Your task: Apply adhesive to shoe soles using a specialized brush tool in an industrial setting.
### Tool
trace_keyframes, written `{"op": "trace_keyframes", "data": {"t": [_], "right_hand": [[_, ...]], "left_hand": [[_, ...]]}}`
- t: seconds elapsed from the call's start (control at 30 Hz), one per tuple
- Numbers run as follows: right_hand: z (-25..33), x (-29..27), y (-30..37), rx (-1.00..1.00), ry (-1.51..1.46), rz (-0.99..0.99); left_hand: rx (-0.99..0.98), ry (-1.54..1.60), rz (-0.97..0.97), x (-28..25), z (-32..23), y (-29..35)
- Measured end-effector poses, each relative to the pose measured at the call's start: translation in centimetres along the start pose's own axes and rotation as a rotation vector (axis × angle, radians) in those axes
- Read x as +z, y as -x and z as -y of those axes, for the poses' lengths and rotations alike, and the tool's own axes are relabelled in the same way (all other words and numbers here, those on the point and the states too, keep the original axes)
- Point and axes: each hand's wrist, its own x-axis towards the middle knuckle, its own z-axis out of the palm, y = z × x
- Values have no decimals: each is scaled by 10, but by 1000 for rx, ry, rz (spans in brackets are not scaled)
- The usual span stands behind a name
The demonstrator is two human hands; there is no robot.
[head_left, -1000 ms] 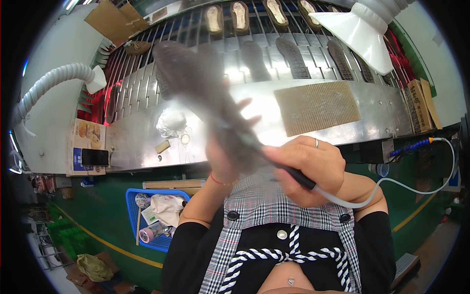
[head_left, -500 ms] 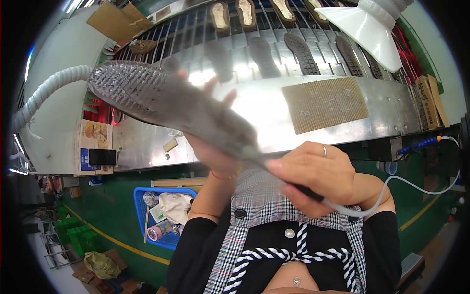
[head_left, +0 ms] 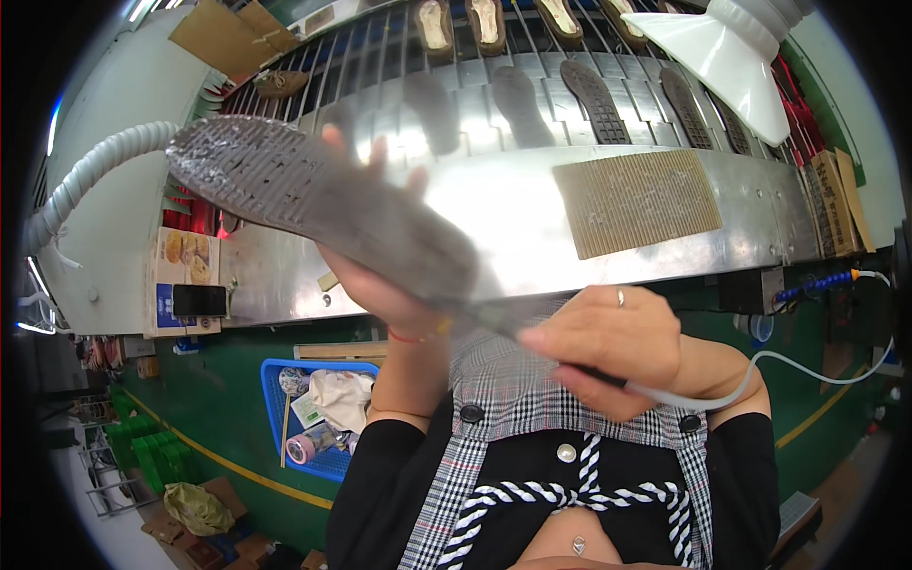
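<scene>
Dark brown ridged shoe sole is held above the silver metal counter, gripped by the left hand's half-spread fingers. The right hand's fingers close round a slim black tool. Left end glossy, near end dull; what remains undone cannot be told.

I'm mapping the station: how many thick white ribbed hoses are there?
2: a left hose, its end hidden behind the held sole, and an upper-right hose with a flared nozzle. More may be hidden.
</scene>
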Motion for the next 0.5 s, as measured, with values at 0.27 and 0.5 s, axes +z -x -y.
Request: {"op": "trace_keyframes", "data": {"t": [0.27,0.5], "right_hand": [[-2,1,6,-43,-23,39],[0,-15,9,50,-20,147]], "left_hand": [[-181,52,-210,-7,-6,-1],[-489,176,-283,-36,-14,8]]}}
